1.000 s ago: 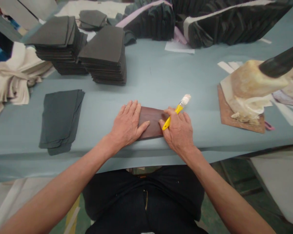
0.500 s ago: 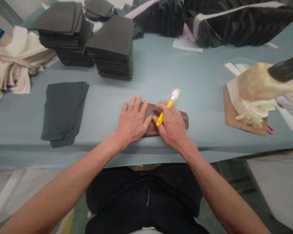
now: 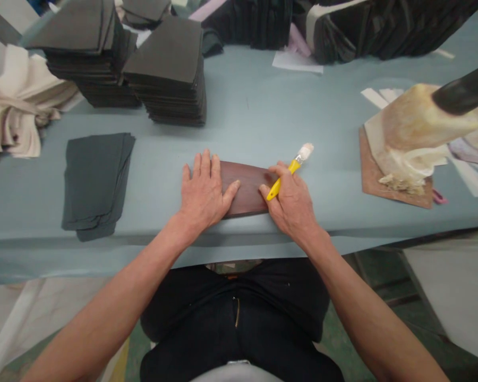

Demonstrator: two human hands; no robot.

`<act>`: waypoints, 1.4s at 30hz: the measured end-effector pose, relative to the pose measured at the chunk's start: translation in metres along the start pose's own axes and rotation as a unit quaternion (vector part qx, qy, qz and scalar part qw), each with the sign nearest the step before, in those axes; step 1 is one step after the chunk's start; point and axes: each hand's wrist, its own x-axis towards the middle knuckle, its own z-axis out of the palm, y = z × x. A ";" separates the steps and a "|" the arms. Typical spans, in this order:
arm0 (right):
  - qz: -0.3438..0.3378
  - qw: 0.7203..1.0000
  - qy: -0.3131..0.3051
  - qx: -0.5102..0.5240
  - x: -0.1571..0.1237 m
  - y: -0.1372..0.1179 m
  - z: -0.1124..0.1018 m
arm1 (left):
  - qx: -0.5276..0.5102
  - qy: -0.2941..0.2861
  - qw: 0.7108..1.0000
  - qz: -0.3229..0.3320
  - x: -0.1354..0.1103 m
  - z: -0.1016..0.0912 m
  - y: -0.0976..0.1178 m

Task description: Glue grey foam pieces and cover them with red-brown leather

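Observation:
A reddish-brown leather-like piece [image 3: 245, 188] lies flat near the table's front edge, between and under my hands. My left hand [image 3: 203, 193] presses on its left end, fingers stretched out and thumb spread. My right hand [image 3: 292, 204] is closed around a paintbrush [image 3: 281, 185] with a yellow handle and rests on the piece's right end. The brush's pale, coated bristles point up and to the right, clear of the piece. The piece's right end is hidden beneath my right hand.
Dark flat pieces [image 3: 97, 180] lie in a low pile on the left. Tall dark stacks [image 3: 169, 69] stand behind, left of centre. At right, a glue-crusted container [image 3: 416, 119] with a black handle rests on a brown board [image 3: 370, 172]. Beige cloth [image 3: 19, 101] lies far left.
My hands have moved apart along the brown piece, the left one leftward and the right one rightward with the paintbrush. More of the piece's middle shows. The whole view has shifted slightly.

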 end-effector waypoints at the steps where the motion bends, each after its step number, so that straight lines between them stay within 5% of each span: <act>1: -0.003 1.000 -0.002 0.001 0.000 0.002 0.000 | 0.003 0.004 1.000 0.011 0.000 0.000 -0.001; 13: -0.032 0.999 -0.013 0.001 0.004 0.009 -0.003 | 0.008 -0.059 0.950 0.307 0.003 -0.002 0.008; 23: -0.022 1.000 0.001 -0.016 0.003 0.008 0.001 | 0.041 -0.045 0.941 0.332 -0.025 -0.001 -0.002; 35: -0.023 0.999 0.010 -0.042 0.002 0.006 -0.002 | 0.037 0.012 0.964 0.265 -0.037 0.011 -0.015; 42: -0.027 0.998 0.029 -0.041 0.006 -0.019 -0.001 | 0.005 0.026 0.964 0.264 -0.037 0.013 -0.015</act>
